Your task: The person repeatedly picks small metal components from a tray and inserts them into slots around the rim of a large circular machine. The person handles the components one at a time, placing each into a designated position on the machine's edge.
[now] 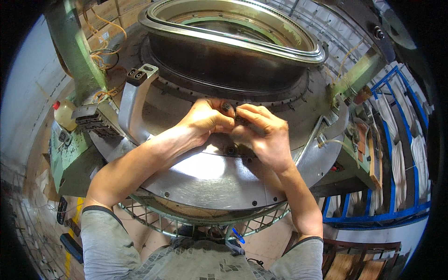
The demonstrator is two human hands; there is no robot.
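Both hands meet at the near side of a large circular machine [224, 60], over its grey steel ring plate [205, 177].

Step in hand, as I judge it: fitting or adjusting a small dark part [241, 117] at the machine's needle ring [298, 95], just below the tall cylinder wall. The part sits pinched between the two hands, right at the ring's edge, partly hidden by fingertips. Kind of part cannot be told; it is small, blackish, oily-looking.

Left hand [205, 119]: fingers curled tight, thumb and forefinger closed on a small round dark piece [227, 108] at the tip. Nothing else in the palm that shows.

Right hand [261, 135]: fingers [254, 112] bent over and pressed together onto the small dark part, nearly shut, knuckles up. Thumb hidden beneath.

A dark screw hole or bolt head [230, 150] shows on the plate just under the hands.

Next move, by judgement: calls for fine fingertip alignment, steady wrists, a careful seat into the ring; a slip could drop the part into the machine's gap.

Nearby: curved metal bracket [133, 100] to the left, small bottle with red cap [64, 114] farther left, blue rack [396, 154] at right.
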